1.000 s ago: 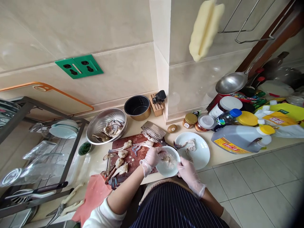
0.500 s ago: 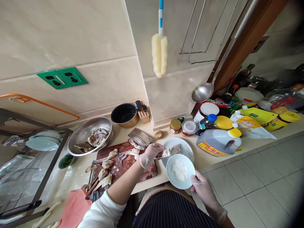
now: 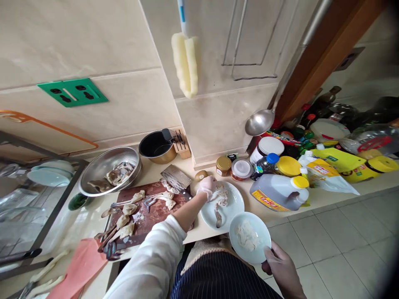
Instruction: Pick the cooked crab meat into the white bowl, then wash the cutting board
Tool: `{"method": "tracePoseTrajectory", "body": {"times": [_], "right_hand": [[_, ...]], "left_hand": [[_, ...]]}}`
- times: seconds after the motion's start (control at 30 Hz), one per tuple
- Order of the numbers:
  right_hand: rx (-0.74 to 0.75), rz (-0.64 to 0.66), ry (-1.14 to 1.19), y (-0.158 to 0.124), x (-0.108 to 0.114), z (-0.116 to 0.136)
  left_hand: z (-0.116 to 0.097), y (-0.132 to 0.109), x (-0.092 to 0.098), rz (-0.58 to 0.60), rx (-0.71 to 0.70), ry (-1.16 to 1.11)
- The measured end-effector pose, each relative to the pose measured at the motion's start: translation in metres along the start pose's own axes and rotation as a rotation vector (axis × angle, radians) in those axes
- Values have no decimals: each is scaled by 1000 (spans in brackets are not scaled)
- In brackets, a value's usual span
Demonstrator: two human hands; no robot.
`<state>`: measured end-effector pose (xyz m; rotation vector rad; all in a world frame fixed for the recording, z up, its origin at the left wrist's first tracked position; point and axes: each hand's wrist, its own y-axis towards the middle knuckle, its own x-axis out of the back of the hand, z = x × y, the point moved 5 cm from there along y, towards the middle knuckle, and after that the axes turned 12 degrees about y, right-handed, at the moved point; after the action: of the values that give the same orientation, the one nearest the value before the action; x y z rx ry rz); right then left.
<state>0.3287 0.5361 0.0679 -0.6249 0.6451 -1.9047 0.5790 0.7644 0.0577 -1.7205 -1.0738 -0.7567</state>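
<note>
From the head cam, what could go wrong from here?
Spill: the right hand grips one side of the bowl, apparently mostly beyond the counter edge; a tilt might drop white powder.
Knock: the cleaver handle appears close to the left forearm, which could bump it.

Bowl's (image 3: 233, 240) lt blue, clothing's (image 3: 221, 275) dk w/ pinstripes.

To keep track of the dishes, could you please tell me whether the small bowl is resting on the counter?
No, the right hand holds the small bowl by its rim, mostly past the edge of the counter.
</note>
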Motion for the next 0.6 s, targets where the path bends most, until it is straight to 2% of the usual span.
{"method": "tracePoseTrajectory", "body": {"times": [0.13,0.23,0.33,0.47,0.53,0.6], "right_hand": [[-33,33,-115,5,3,5],[-26,49,-227,12,-6,13],[-2,133,-272,16,-31,18],[21,309,-321,12,-82,22],[50,366,-347,4,-109,23],[60,390,-353,-6,-132,24]], "left_hand": [[-7,-13,-3,-66,53,108],[10,-32,2,-149,68,141],[60,-72,15,-240,132,166],[159,-130,33,-287,240,245],[199,-142,38,-276,234,289],[224,-143,38,-257,199,327]]}}
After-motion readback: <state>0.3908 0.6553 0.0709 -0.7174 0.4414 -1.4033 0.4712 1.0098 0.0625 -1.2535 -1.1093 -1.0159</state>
